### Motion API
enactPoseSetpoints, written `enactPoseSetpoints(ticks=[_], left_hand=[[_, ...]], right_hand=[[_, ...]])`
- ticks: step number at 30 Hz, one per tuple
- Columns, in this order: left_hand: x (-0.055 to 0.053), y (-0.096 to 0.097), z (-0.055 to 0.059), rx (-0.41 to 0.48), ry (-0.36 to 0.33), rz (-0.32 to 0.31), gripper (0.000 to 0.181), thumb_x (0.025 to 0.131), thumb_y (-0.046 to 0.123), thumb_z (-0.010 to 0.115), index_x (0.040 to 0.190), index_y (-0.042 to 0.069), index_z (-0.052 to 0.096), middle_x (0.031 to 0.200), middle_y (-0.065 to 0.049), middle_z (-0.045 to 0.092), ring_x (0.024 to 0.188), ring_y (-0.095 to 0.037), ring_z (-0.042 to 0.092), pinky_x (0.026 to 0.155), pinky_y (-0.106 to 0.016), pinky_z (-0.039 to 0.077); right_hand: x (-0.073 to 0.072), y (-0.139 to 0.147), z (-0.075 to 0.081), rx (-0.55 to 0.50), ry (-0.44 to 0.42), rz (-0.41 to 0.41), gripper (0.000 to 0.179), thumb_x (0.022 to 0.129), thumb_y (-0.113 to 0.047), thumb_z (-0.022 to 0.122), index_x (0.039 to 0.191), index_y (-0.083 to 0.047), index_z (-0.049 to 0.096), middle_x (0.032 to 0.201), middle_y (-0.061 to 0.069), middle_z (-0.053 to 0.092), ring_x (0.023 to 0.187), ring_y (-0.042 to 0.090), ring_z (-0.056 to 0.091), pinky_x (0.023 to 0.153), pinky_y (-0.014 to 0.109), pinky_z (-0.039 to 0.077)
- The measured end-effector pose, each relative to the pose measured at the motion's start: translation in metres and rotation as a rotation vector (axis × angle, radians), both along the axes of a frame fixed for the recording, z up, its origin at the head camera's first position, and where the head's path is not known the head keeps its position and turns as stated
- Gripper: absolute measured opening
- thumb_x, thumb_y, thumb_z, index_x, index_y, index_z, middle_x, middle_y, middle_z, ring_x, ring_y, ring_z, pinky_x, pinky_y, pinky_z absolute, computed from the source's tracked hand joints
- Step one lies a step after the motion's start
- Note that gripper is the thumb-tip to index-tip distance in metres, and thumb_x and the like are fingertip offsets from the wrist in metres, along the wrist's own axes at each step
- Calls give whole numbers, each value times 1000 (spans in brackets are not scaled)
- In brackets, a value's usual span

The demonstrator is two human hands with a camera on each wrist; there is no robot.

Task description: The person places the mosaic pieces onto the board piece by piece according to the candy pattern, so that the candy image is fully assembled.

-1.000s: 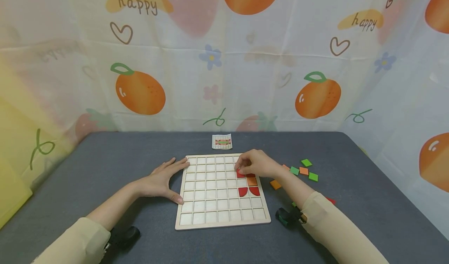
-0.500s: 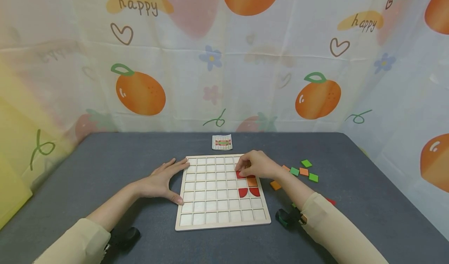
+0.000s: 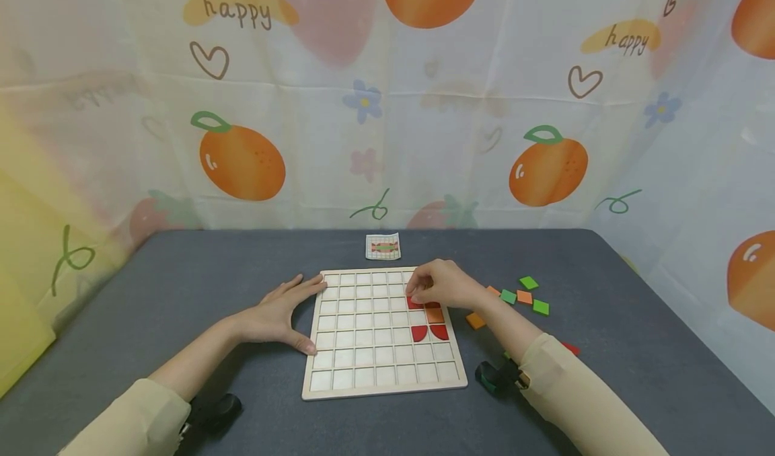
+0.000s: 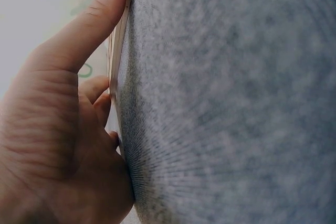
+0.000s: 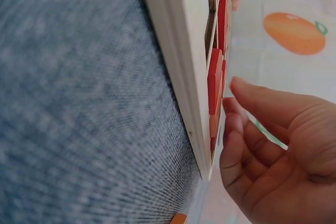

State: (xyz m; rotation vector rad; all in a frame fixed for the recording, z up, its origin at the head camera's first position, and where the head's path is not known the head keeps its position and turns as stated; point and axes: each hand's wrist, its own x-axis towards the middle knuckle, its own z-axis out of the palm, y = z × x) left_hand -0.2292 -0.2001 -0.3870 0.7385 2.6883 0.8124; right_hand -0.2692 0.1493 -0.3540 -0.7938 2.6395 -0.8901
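Observation:
A pale wooden grid board [image 3: 365,338] lies flat on the dark table. Along its left edge my left hand [image 3: 275,315] rests with spread, straight fingers, thumb near the lower corner and fingertips near the upper one. Over the board's upper right part, the curled fingers and thumb of my right hand [image 3: 448,284] pinch at a red tile [image 3: 414,303] sitting in a cell; the fingers partly cover it. Below are an orange tile [image 3: 434,315] and two red quarter-round tiles [image 3: 419,333]. In the right wrist view, red tiles [image 5: 214,80] stand slightly above the frame.
Loose green tiles [image 3: 541,307] and orange tiles [image 3: 476,320] lie right of the board, some behind my right forearm. A red tile [image 3: 570,348] shows beside the sleeve. Behind the board lies a small pattern card [image 3: 383,247]. A printed curtain [image 3: 399,153] hangs behind the table.
My right fingers have shifted very slightly at the red tile, which shows a little less than a second ago. The left hand and the board stay in place.

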Motion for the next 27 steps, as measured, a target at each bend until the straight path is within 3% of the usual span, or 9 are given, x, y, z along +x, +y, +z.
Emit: enactPoseSetpoints(ticks=[8,19,27], left_hand=[[-1,-1,-3,7,12,-5,115,66,52,87,157,14,28,168,-10,16,153,-49,3,110,-78,10],[-1,-1,-2,6,13,-3,115,66,52,87,157,13,29,168,-11,16,153,-49,4,110,-79,10],[0,0,-2,3,14,0,115,65,52,87,157,13,29,168,-11,17,153,-49,4,111,-78,10]], right_hand=[[-3,7,6,-51,-25,-29,16,93,-16,68,106,-10,74,86,4,73,73,18,64,67,28,50],[-6,38,19,-80,-34,-102,26,96,-19,64,118,-7,69,107,9,73,96,26,69,85,41,57],[-7,68,29,-66,-36,-147,30,96,-22,65,122,-7,67,119,11,70,105,25,68,91,42,56]])
